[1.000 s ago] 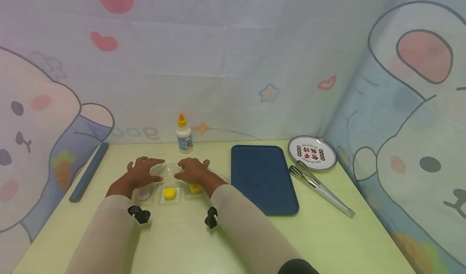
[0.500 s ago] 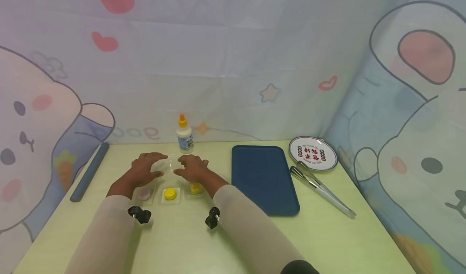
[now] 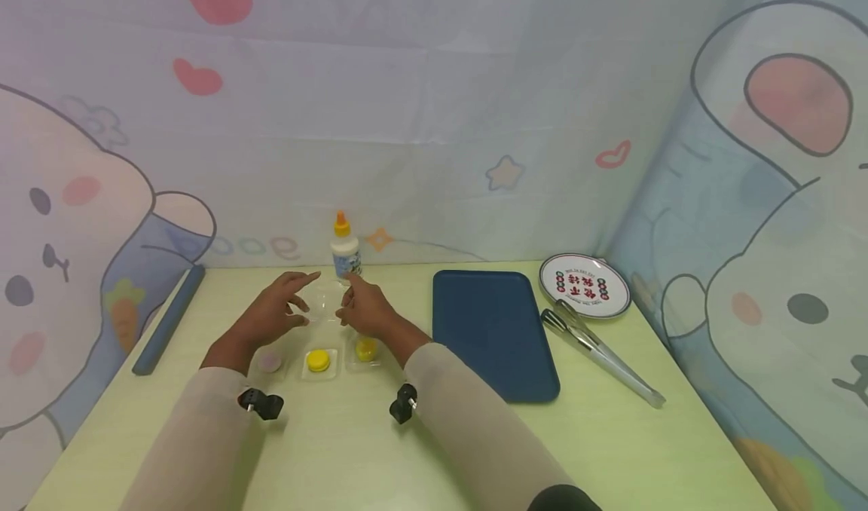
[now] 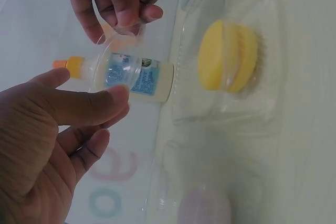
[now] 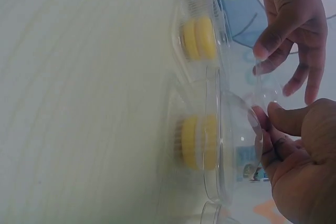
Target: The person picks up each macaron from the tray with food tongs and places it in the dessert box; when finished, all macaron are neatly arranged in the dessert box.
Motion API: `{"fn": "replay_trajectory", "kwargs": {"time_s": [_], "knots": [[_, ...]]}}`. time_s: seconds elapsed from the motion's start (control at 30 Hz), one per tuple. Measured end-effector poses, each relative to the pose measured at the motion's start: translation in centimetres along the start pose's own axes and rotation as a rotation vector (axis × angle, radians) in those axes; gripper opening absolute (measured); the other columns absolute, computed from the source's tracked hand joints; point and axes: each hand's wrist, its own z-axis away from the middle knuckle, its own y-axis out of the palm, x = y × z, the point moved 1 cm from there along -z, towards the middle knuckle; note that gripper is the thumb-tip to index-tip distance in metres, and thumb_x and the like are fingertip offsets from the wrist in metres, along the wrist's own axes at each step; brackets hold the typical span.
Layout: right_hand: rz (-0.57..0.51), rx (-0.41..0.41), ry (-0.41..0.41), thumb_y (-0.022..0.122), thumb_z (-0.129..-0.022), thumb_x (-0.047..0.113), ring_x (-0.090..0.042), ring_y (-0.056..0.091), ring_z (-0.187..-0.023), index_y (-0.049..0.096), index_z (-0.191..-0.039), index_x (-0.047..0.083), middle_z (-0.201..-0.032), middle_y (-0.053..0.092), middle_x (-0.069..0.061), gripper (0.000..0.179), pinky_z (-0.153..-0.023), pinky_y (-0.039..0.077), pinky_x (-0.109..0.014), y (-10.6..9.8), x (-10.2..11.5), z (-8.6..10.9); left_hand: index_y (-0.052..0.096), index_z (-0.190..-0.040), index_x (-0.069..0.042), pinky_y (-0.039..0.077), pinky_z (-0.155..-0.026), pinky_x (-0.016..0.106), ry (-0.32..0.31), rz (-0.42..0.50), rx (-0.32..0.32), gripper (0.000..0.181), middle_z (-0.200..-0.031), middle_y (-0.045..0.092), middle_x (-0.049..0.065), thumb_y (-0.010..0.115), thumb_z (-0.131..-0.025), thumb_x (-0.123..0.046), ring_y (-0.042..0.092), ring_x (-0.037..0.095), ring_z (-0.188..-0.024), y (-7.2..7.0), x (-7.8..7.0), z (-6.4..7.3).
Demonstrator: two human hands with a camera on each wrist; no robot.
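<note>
Both hands hold a clear plastic lid (image 3: pixel 324 300) up off the table. My left hand (image 3: pixel 274 309) pinches one edge between thumb and fingers; my right hand (image 3: pixel 368 307) pinches the opposite edge. In the left wrist view the see-through lid (image 4: pixel 113 66) lies in front of the white glue bottle (image 4: pixel 165 83). Below the hands, a yellow macaron (image 3: pixel 318 360) sits in a clear plastic tray. A second yellow macaron (image 3: pixel 366 349) is beside it under a clear dome (image 5: pixel 231 145). A pale pink macaron (image 3: pixel 269 360) sits at the left, near my left wrist.
A glue bottle (image 3: pixel 346 255) with an orange tip stands behind the hands. To the right lie a dark blue tray (image 3: pixel 495 334), metal tongs (image 3: pixel 606 356) and a printed plate (image 3: pixel 583 286). A blue-grey bar (image 3: pixel 168 321) lies along the left table edge.
Both hands have risen slightly and moved away from the person, carrying the clear lid. The right hand's fingers have drawn closer together, and the right yellow macaron now shows more.
</note>
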Motion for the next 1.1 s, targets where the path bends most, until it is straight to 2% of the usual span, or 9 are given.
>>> {"fn": "replay_trajectory", "kwargs": {"time_s": [0.17, 0.27, 0.37, 0.53, 0.67, 0.73, 0.9, 1.1], "knots": [[0.002, 0.017, -0.044, 0.069, -0.105, 0.002, -0.014, 0.074, -0.078, 0.039, -0.167, 0.006, -0.1, 0.068, -0.003, 0.069, -0.071, 0.055, -0.022, -0.2, -0.4, 0.2, 0.029, -0.171, -0.001, 0.061, -0.098, 0.06, -0.042, 0.035, 0.033, 0.097, -0.156, 0.046, 0.031, 0.081, -0.09, 0.011, 0.078, 0.036, -0.105, -0.2, -0.6, 0.0], [0.005, 0.034, -0.047, 0.069, -0.105, 0.001, -0.019, 0.076, -0.078, 0.049, -0.161, 0.005, -0.099, 0.068, -0.003, 0.059, -0.07, 0.055, -0.022, -0.3, -0.4, 0.3, 0.028, -0.17, 0.004, 0.063, -0.098, 0.057, -0.088, 0.063, 0.071, 0.092, -0.151, 0.05, 0.033, 0.079, -0.094, 0.007, 0.079, 0.039, -0.108, -0.3, -1.1, 0.1], [0.014, 0.053, -0.036, 0.067, -0.107, 0.004, -0.022, 0.077, -0.078, 0.056, -0.157, 0.005, -0.1, 0.069, -0.004, 0.051, -0.073, 0.056, -0.023, -0.4, -0.2, 0.5, 0.034, -0.167, 0.006, 0.063, -0.1, 0.058, -0.127, 0.093, 0.094, 0.08, -0.149, 0.055, 0.034, 0.075, -0.099, 0.004, 0.078, 0.044, -0.114, -0.5, -1.3, 0.4], [0.023, 0.05, -0.028, 0.064, -0.11, 0.008, -0.02, 0.077, -0.077, 0.061, -0.153, 0.007, -0.104, 0.069, -0.003, 0.043, -0.074, 0.056, -0.023, -0.5, -0.2, 0.7, 0.041, -0.166, -0.001, 0.059, -0.106, 0.062, -0.142, 0.14, 0.111, 0.063, -0.146, 0.06, 0.035, 0.063, -0.107, 0.001, 0.081, 0.039, -0.111, -0.7, -1.4, 0.9], [-0.008, 0.044, -0.058, 0.062, -0.112, 0.011, -0.023, 0.078, -0.081, 0.066, -0.146, 0.004, -0.111, 0.07, -0.008, 0.036, -0.069, 0.055, -0.022, -0.7, -0.4, 0.8, 0.047, -0.165, -0.007, 0.065, -0.097, 0.055, -0.163, 0.223, 0.106, 0.055, -0.143, 0.063, 0.038, 0.059, -0.111, -0.005, 0.083, 0.039, -0.104, -0.9, -1.2, 1.2], [-0.02, 0.039, -0.075, 0.061, -0.113, 0.014, -0.024, 0.079, -0.085, 0.068, -0.143, 0.003, -0.12, 0.073, -0.011, 0.033, -0.07, 0.056, -0.022, -0.9, -0.5, 1.0, 0.05, -0.164, -0.009, 0.067, -0.093, 0.052, -0.168, 0.261, 0.098, 0.052, -0.143, 0.064, 0.038, 0.06, -0.112, -0.009, 0.083, 0.04, -0.103, -1.0, -1.2, 1.3], [-0.002, 0.012, -0.111, 0.057, -0.115, 0.026, -0.028, 0.081, -0.095, 0.074, -0.137, 0.005, -0.136, 0.074, -0.012, 0.035, -0.081, 0.059, -0.024, -1.3, -0.6, 1.4, 0.055, -0.161, -0.008, 0.066, -0.096, 0.054, -0.111, 0.286, 0.079, 0.047, -0.142, 0.067, 0.035, 0.057, -0.115, -0.019, 0.081, 0.042, -0.111, -1.1, -0.8, 1.7], [0.018, 0.009, -0.116, 0.057, -0.114, 0.04, -0.028, 0.08, -0.109, 0.077, -0.133, 0.01, -0.131, 0.074, -0.008, 0.041, -0.093, 0.062, -0.031, -1.4, -0.8, 1.7, 0.061, -0.156, -0.009, 0.059, -0.106, 0.064, -0.056, 0.227, 0.038, 0.045, -0.144, 0.071, 0.025, 0.058, -0.115, -0.027, 0.078, 0.039, -0.119, -1.1, -0.7, 2.1]]}}
